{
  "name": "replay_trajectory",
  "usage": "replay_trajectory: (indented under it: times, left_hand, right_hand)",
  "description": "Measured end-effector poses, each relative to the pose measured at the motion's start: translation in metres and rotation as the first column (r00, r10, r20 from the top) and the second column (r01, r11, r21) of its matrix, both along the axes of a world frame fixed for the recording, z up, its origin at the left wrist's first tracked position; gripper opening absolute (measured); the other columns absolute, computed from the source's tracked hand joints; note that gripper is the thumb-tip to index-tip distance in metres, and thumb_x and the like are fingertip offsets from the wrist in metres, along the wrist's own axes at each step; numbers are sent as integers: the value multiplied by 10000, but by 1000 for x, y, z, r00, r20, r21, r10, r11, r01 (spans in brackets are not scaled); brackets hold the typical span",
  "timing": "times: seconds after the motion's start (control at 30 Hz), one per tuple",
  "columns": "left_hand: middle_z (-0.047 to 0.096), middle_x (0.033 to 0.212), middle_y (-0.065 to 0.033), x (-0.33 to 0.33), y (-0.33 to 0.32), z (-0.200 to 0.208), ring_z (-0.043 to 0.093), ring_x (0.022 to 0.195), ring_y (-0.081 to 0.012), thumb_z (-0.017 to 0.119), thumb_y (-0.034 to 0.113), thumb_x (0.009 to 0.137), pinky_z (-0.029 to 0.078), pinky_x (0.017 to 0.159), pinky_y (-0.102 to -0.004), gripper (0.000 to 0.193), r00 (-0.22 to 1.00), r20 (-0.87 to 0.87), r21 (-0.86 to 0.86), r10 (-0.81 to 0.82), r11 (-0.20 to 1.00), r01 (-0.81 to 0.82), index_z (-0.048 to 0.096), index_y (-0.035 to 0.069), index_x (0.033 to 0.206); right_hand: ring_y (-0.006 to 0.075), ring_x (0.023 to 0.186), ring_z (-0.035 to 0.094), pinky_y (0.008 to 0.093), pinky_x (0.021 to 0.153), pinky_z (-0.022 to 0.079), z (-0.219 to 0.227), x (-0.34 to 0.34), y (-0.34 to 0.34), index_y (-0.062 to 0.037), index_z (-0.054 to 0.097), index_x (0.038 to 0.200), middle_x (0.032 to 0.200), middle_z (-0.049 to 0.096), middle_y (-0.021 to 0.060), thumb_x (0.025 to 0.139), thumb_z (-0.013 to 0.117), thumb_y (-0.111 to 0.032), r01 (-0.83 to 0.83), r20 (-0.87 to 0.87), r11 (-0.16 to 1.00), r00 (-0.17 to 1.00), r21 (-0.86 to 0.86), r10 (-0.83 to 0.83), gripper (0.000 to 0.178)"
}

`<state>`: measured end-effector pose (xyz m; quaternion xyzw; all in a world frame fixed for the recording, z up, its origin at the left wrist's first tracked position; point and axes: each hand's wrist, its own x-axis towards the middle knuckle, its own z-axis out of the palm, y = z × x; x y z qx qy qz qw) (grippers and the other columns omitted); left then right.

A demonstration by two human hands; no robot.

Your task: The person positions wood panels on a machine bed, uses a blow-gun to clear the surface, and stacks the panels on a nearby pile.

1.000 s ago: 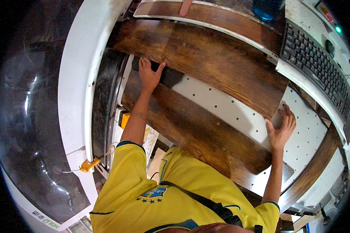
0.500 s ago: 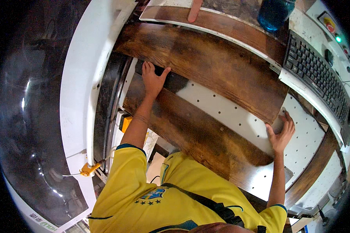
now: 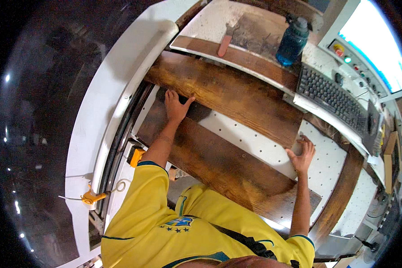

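A long brown wood-grain board (image 3: pixel 228 91) lies slantwise across a white perforated bed (image 3: pixel 236 136). My left hand (image 3: pixel 177 108) rests at that board's near edge, toward its left end, with thumb and fingers apart. My right hand (image 3: pixel 302 156) is spread at the same board's near right corner, its thumb close to the edge. Neither hand is wrapped round anything. Closer to my body, a second brown board (image 3: pixel 223 158) lies roughly parallel, and a strip of the white bed shows between the two. My left forearm crosses over this nearer board.
Beyond the boards, a ledge holds a reddish flat strip (image 3: pixel 224 45) and a blue bottle (image 3: pixel 292 42). To the right are a black keyboard (image 3: pixel 330 91), a button panel (image 3: pixel 357 67) and a lit screen (image 3: pixel 379 40). A white curved rail (image 3: pixel 120 107) and an orange clamp (image 3: pixel 93 195) stand left.
My view has tilted up and shifted, so the lit screen and more of the bottle now show. Both hands keep about the same places against the far board.
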<state>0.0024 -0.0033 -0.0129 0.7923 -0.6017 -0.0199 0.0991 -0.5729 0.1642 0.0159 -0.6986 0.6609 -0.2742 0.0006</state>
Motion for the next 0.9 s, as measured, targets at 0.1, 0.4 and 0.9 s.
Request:
replay_trajectory:
  times: [0.1, 0.4, 0.9]
  left_hand:
    - [234, 1657, -314, 10, -6, -22, 147, 1579, -410, 538, 847, 870, 225, 1263, -557, 1206, 996, -92, -60, 8, 998, -14, 325, -119, 1560]
    - [715, 1238, -180, 42, 35, 29, 688, 1129, -275, 754, 338, 963, 548, 968, -440, 418, 540, -697, -117, -471, 818, 563, 734, -19, 1181]
    - [729, 1098, -134, -117, 361, 130, 669, 1082, -266, 624, 232, 1061, 506, 964, -385, 297, -500, -863, -505, 70, -130, 853, 744, -34, 1002]
  right_hand:
    - [379, 1260, 521, 551, 1088, 363, -1, 0, -1, -80, 694, 1129, 1303, 618, 143, 671, 886, -633, 32, -26, 999, 999, 11, -31, 743]
    - [360, 1342, 493, 547, 1146, 350, -1, 17, -1, -118, 686, 1159, 1434, 571, 130, 656, 903, -618, 76, 95, 997, 993, -29, -73, 742]
    - [409, 1347, 462, 503, 1150, 356, -44, 23, 23, -73, 551, 1430, 1555, 469, 169, 762, 808, -668, 281, 30, 957, 958, 74, -284, 931]
